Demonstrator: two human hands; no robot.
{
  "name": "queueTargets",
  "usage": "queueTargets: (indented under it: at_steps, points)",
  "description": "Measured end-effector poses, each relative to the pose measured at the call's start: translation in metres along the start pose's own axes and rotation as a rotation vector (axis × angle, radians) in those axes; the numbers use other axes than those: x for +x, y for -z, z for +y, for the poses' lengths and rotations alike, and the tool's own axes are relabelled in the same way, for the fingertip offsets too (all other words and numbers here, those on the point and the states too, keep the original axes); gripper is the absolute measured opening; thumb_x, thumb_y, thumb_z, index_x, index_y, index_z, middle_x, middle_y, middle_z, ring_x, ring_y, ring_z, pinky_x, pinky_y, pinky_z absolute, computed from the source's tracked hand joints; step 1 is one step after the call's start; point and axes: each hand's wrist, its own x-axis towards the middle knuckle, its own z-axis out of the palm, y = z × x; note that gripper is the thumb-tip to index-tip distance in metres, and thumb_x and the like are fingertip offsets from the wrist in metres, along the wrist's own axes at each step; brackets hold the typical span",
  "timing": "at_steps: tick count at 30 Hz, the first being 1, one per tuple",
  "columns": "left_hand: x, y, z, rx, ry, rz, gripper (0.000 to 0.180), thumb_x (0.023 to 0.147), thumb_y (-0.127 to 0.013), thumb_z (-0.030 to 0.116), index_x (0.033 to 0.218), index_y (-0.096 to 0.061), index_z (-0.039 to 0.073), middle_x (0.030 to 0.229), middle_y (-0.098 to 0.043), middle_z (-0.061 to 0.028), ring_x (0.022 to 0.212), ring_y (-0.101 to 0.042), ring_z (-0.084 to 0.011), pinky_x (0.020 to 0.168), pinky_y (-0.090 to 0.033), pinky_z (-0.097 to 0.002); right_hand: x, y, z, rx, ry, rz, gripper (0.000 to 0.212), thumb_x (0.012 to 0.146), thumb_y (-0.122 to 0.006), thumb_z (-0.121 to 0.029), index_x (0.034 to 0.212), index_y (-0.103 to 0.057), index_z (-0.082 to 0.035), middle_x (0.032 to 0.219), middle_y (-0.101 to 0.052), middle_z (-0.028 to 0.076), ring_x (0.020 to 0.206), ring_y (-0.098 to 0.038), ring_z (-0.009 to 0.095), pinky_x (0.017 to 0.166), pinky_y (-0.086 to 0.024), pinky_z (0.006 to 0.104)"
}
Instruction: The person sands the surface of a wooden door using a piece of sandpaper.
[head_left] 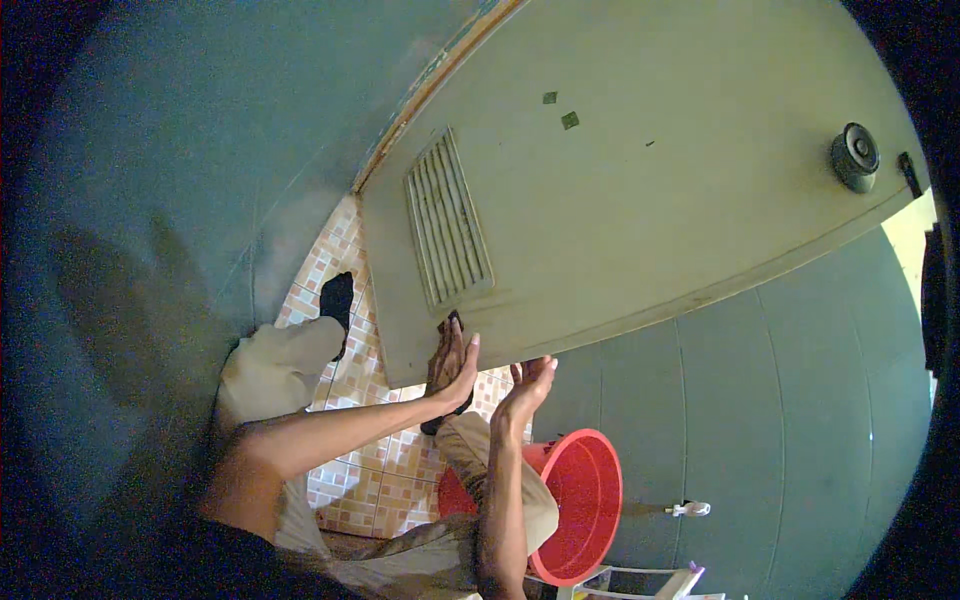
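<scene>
A greenish-beige door [640,220] with a slatted vent [450,222] fills the upper part of the head view. Low on it, beside the vent, my left hand [455,370] lies against the surface with its fingers stretched. A small dark brown cloth [453,317] shows beneath those fingertips, pressed to the door; most of it is covered. At the door's free edge, my right hand [528,392] has its fingers bent around the rim, and part of them is hidden.
Beside my right forearm stands a red tub [590,505]. My knees are bent over a patterned tile floor [355,480]. Grey-green walls [640,400] rise on both sides. A round black knob [855,157] sits on the door. A white rack [650,580] is at the lower edge.
</scene>
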Motion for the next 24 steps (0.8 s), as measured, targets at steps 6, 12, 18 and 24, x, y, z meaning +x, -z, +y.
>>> queueTargets:
  at_steps: [6,12,18,24]
  points:
    - [-0.011,0.012,0.028,0.012,-0.267,0.007,0.074,0.108,-0.038,0.040,0.162,-0.010,-0.002,0.167,-0.010,-0.0293,0.155,-0.013,-0.0445,0.127,-0.014,-0.0504,-0.001,0.001,0.005,-0.015,0.027,0.006,0.068,0.108,-0.036,-0.054,0.144,-0.047,0.001,0.145,-0.056,0.017,0.134,-0.052,0.028,0.108,-0.038,0.0450]
    - [-0.010,0.013,0.025,0.039,-0.332,0.039,0.070,0.108,-0.037,0.037,0.163,-0.013,0.001,0.168,-0.012,-0.0275,0.155,-0.015,-0.0423,0.126,-0.016,-0.0492,-0.001,0.002,0.007,0.012,0.002,-0.033,0.063,0.108,-0.034,-0.053,0.143,-0.051,-0.003,0.143,-0.058,0.016,0.132,-0.053,0.027,0.108,-0.038,0.0447]
    - [-0.005,0.013,0.014,-0.015,-0.281,0.039,0.069,0.108,-0.038,0.034,0.163,-0.014,0.001,0.168,-0.012,-0.0273,0.156,-0.016,-0.0398,0.126,-0.017,-0.0469,-0.002,-0.004,0.002,0.020,-0.028,0.018,0.065,0.108,-0.030,-0.054,0.144,-0.050,-0.003,0.144,-0.056,0.016,0.134,-0.051,0.027,0.109,-0.037,0.0460]
    - [-0.013,0.015,0.027,-0.009,-0.435,-0.017,0.073,0.105,-0.045,0.031,0.163,-0.013,0.000,0.168,-0.011,-0.0262,0.156,-0.013,-0.0416,0.126,-0.015,-0.0502,-0.002,-0.001,-0.001,0.040,-0.066,-0.032,0.066,0.109,-0.029,-0.054,0.145,-0.048,-0.002,0.145,-0.055,0.016,0.134,-0.050,0.028,0.111,-0.036,0.0456]
